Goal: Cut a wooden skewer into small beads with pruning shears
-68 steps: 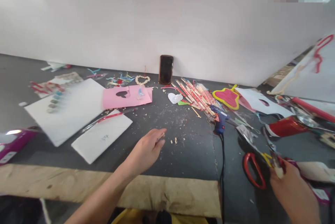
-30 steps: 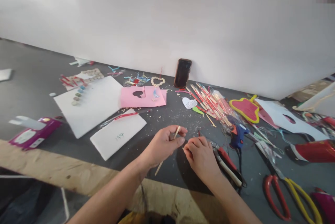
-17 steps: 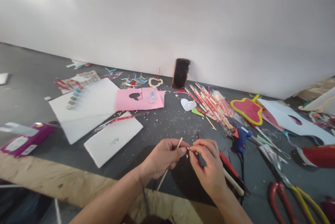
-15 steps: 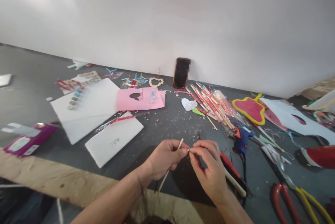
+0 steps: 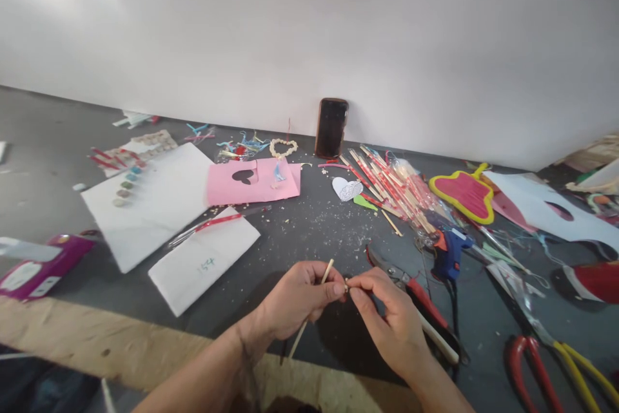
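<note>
My left hand is closed on a thin wooden stick, which slants between thumb and fingers with its top end poking out above. Its thumb and index tip also meet a tiny pale piece. On the other side of that piece, my right hand pinches it with thumb and index finger. What exactly the piece is, I cannot make out. Right behind my right hand lie pruning shears with one red and one pale handle.
A phone leans on the white wall. Packaged chopsticks, a blue glue gun and red-and-yellow-handled scissors lie to the right. Leftward are a pink card, white sheets and a purple case. Pale crumbs dot the dark table.
Both hands stay together at nearly the same place. My right fingers have closed in more on the tiny piece, and more of the shears shows. The view has shifted slightly.
</note>
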Demonstrator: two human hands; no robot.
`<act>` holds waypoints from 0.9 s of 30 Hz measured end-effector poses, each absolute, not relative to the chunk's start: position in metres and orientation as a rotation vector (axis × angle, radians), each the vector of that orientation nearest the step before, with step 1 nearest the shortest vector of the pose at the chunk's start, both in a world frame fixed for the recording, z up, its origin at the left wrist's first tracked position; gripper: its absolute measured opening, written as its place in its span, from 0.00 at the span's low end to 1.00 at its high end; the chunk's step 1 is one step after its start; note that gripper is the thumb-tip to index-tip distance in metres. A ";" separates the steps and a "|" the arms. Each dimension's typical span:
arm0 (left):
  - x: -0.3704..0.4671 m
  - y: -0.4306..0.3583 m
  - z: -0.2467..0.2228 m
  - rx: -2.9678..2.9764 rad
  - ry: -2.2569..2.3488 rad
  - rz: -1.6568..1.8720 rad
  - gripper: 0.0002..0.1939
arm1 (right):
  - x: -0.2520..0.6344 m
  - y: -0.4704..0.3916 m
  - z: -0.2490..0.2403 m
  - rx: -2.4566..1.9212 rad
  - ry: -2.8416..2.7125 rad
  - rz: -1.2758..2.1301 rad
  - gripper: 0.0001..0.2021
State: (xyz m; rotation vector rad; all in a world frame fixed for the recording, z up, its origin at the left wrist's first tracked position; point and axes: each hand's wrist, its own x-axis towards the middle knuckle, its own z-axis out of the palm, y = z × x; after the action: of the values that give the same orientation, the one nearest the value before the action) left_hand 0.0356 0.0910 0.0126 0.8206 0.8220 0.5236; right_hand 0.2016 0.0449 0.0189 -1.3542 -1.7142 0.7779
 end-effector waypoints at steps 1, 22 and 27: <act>0.036 0.091 0.012 0.837 0.831 0.517 0.16 | 0.201 0.045 0.020 -1.354 -1.714 0.789 0.05; 0.035 0.089 0.010 1.001 0.884 0.464 0.15 | 0.199 0.046 0.019 -1.402 -1.968 0.568 0.06; 0.035 0.087 0.011 0.821 0.789 0.480 0.14 | 0.207 0.047 0.014 -1.572 -1.812 0.530 0.09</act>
State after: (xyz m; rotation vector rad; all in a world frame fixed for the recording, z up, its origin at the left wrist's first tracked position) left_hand 0.0346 0.0871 0.0107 0.8207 0.7892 0.4799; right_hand 0.2068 0.0469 0.0139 -1.5719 -1.8118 0.5304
